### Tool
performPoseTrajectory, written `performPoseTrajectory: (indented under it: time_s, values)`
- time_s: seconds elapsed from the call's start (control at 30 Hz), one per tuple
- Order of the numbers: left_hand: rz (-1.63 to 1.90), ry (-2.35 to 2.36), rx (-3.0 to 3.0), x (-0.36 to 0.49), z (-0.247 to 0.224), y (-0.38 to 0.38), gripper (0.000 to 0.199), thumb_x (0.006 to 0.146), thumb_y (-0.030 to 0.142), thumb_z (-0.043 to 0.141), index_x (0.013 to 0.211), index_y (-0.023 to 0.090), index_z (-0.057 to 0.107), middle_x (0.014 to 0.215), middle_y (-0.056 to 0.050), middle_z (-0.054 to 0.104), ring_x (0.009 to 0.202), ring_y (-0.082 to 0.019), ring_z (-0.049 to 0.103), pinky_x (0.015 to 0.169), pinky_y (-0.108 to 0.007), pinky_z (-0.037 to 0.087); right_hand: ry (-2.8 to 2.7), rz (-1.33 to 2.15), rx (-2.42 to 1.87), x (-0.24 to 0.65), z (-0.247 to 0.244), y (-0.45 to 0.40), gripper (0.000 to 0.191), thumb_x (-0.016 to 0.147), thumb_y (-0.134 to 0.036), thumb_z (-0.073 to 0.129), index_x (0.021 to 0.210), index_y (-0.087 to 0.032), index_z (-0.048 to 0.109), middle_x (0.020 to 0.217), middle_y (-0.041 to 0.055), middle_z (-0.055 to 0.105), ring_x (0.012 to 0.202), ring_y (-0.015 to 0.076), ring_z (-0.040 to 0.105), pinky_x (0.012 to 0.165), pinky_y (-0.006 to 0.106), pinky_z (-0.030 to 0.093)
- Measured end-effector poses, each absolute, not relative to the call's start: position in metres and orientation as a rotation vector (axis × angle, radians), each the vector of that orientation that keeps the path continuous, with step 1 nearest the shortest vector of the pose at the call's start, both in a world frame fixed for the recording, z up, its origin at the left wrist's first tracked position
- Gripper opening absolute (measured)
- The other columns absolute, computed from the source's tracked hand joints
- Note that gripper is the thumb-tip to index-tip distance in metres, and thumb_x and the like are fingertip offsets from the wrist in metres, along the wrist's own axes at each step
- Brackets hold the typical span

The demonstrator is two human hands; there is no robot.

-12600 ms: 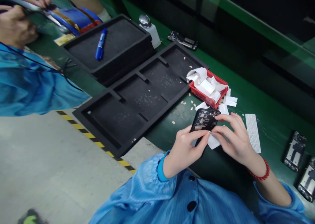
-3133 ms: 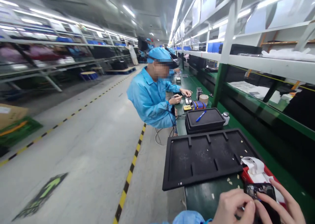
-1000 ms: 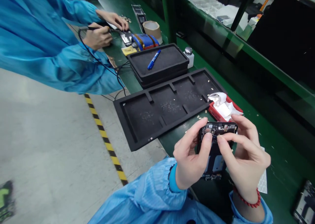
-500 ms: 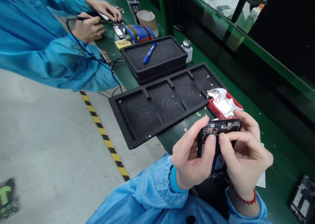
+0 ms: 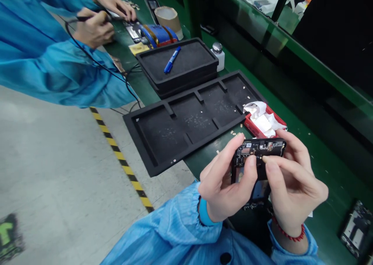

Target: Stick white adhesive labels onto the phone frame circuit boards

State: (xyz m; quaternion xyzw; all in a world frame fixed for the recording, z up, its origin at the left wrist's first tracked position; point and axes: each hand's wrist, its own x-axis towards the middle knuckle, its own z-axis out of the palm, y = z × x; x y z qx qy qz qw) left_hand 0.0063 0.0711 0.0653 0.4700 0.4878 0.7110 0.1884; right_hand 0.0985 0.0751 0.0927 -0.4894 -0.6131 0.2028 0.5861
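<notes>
An opened phone (image 5: pixel 259 150) with its circuit board showing is held upright between both hands. My left hand (image 5: pixel 229 179) grips its left side, fingers behind the edge and the thumb on the board. Along the right side my right hand (image 5: pixel 294 179) supports it, with thumb and index fingertip close together near the middle of the board. Whether a tiny part sits between those fingertips is too small to tell. Just beyond the phone is a red box (image 5: pixel 256 129) holding white paper pieces.
A black compartment tray (image 5: pixel 186 121) lies beyond my hands, near stacked black trays (image 5: pixel 180 65) with a blue marker (image 5: pixel 172 60). A white bottle (image 5: pixel 218 57) stands behind. Another opened phone (image 5: pixel 357 228) lies right. A person's hands (image 5: pixel 97 28) work at upper left.
My right thumb and index fingertip have shifted slightly right, away from the left thumb, uncovering more of the board. The view has shifted a little. Both hands still hold the phone.
</notes>
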Motion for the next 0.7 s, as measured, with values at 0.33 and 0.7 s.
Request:
performPoseTrajectory:
  time_s: [0.33,0.7]
  values:
    - [1.999,1.402,1.351,0.006,0.068,0.071,0.059,0.080,0.005,0.074,0.134,0.025,0.065,0.110,0.000,0.077,0.081,-0.011,0.074,0.074,-0.018,0.062,-1.432,0.452,-1.112,0.104,0.091,0.080,0.018,0.082,-0.008,0.073,0.090,-0.024,0.074,0.120,0.0041,0.070,0.112,0.0211,0.068,0.096,0.042,0.060]
    - [1.886,1.330,1.229,0.003,0.065,0.076,0.050,0.085,0.008,0.071,0.132,0.026,0.068,0.114,0.000,0.077,0.090,-0.014,0.076,0.082,-0.019,0.063,-1.351,0.602,-1.100,0.103,0.082,0.091,0.014,0.084,-0.008,0.072,0.085,-0.020,0.065,0.108,0.0050,0.069,0.109,0.0152,0.067,0.091,0.029,0.059]
